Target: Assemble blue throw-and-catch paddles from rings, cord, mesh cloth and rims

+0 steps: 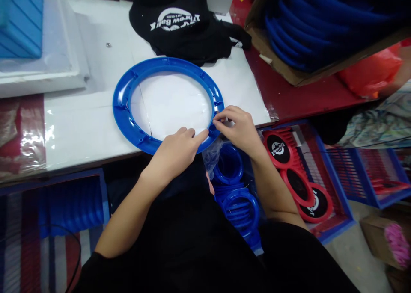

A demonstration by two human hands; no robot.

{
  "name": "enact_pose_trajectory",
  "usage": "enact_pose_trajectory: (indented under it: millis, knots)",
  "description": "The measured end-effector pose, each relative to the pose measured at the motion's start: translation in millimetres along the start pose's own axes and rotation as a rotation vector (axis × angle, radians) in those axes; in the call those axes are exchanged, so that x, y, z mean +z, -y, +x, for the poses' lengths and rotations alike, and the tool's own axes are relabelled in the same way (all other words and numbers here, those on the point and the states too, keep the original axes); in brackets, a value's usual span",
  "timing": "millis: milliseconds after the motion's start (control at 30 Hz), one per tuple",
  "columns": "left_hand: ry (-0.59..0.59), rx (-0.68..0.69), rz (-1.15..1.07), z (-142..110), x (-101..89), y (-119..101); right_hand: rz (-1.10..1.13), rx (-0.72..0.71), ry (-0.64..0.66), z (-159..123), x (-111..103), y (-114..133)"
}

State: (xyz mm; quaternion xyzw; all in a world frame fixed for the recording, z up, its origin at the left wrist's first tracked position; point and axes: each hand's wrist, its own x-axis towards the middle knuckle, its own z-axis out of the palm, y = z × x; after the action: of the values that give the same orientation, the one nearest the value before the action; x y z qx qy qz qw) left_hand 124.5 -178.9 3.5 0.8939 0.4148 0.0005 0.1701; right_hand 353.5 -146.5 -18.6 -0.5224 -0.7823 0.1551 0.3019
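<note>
From the head view, I see the blue plastic ring (122,121) lying with its ribbed side up along the near edge of the worktop (80,134); the left hand (176,154) lays a straight forefinger on its near rim, the other fingers bent; the right hand (236,126) has thumb and forefinger drawn together at the ring's right end. The step in hand looks to me like close finger work at one spot in the channel; the next move, I'd judge, calls for a steady ring under the left hand and a small, exact touch from the right.

Whether the right fingers pinch something small, I cannot tell; the left thumb is hidden, so its grip is uncertain too; a tiny metallic piece (108,45) towards the worktop's far edge is too small to name; the cardboard box (297,80) of blue rings is cut off above.
</note>
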Motion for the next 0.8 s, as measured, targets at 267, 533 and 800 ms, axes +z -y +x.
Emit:
enact_pose_trajectory:
  millis: [267, 533, 800]
  knots:
    - [-0.029, -0.002, -0.03, 0, 3.1, 2, -0.115, -0.221, -0.003, -7, 1, -2]
    - [-0.042, 0.001, -0.047, 1, 5.1, 3, -0.246, -0.374, 0.089, -20, -6, -7]
    - [-0.052, 0.017, -0.048, 0, 4.1, 5, -0.12, -0.254, 0.1, -17, -26, -2]
